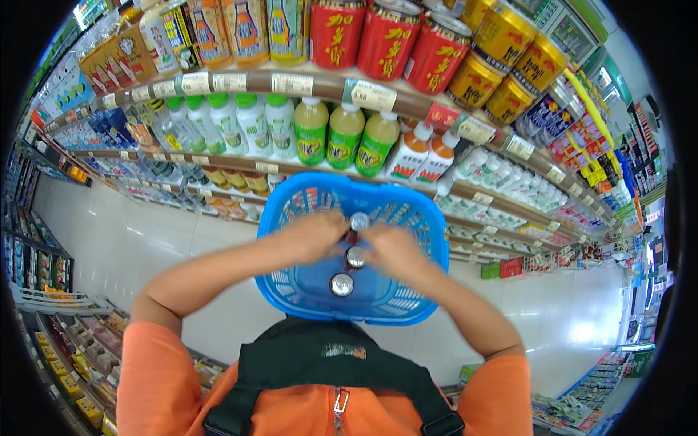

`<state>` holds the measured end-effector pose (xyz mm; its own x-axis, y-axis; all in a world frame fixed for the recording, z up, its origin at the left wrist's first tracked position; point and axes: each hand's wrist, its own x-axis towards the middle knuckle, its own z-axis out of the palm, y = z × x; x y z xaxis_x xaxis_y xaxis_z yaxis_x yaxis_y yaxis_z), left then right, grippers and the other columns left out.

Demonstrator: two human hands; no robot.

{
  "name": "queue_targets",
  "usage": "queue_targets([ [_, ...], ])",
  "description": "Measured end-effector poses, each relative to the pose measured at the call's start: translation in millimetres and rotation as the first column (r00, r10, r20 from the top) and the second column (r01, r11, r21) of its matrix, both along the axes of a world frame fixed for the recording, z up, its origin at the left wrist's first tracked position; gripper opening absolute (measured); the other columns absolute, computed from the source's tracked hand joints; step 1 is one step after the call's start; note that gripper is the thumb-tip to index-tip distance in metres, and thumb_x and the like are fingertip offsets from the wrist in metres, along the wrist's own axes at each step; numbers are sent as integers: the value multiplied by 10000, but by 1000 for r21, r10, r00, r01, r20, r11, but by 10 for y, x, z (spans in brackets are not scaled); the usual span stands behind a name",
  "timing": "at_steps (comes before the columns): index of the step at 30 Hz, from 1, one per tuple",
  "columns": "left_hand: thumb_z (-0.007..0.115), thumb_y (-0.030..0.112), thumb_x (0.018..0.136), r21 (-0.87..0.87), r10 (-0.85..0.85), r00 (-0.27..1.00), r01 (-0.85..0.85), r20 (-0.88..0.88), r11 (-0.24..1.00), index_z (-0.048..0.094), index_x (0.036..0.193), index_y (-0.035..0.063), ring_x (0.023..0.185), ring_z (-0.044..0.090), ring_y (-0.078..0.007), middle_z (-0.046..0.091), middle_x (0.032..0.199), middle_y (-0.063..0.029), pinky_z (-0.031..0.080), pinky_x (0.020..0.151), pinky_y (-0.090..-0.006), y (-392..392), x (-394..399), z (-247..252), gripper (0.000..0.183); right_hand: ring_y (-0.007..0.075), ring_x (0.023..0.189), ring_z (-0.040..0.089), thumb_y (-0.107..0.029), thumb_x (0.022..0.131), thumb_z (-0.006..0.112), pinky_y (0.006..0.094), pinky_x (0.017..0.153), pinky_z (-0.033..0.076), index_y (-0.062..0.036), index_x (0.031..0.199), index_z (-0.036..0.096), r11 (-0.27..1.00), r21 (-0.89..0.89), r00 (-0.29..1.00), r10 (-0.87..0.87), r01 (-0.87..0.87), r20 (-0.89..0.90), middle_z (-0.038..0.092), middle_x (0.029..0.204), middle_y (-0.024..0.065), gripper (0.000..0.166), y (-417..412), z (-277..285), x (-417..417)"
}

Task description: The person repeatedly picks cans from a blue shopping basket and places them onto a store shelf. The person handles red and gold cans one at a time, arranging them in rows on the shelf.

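A blue plastic shopping basket is right in front of my body. Inside it stand drink cans with silver lids: one at the far side, one in the middle and one near the close side. My left hand reaches into the basket from the left, its fingers curled beside the far and middle cans. From the right, my right hand comes in close to the same two cans. Both hands are motion-blurred, so whether either grips a can is unclear.
A store shelf curves across the far side, holding red cans, gold Red Bull cans, green-labelled bottles and white bottles. Price tags line the shelf edges. Another goods rack stands at lower left, above a shiny tiled floor.
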<state>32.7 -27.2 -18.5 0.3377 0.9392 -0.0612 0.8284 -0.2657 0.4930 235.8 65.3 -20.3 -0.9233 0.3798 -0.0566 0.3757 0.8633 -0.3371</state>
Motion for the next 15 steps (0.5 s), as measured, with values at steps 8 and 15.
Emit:
queue_targets([
  [8,771,320,775,-369,-168,967,88,-190,925,668,1061,40,912,694,-341,703,992,-170,566,786,-429,-196,440,-1313,414,356,860,697,-345,756,792,466,727,574,-19,1080,622,968,-175,868,240,-180,434,683,967,202,491,-427,-1349,94],
  [15,799,269,741,-493,-23,998,-11,-63,870,739,949,51,926,696,-318,722,965,-171,558,796,-429,-178,553,-1649,307,353,870,695,-323,734,815,455,733,578,9,1003,655,959,-173,877,275,-223,395,671,975,194,457,-521,-1556,81],
])
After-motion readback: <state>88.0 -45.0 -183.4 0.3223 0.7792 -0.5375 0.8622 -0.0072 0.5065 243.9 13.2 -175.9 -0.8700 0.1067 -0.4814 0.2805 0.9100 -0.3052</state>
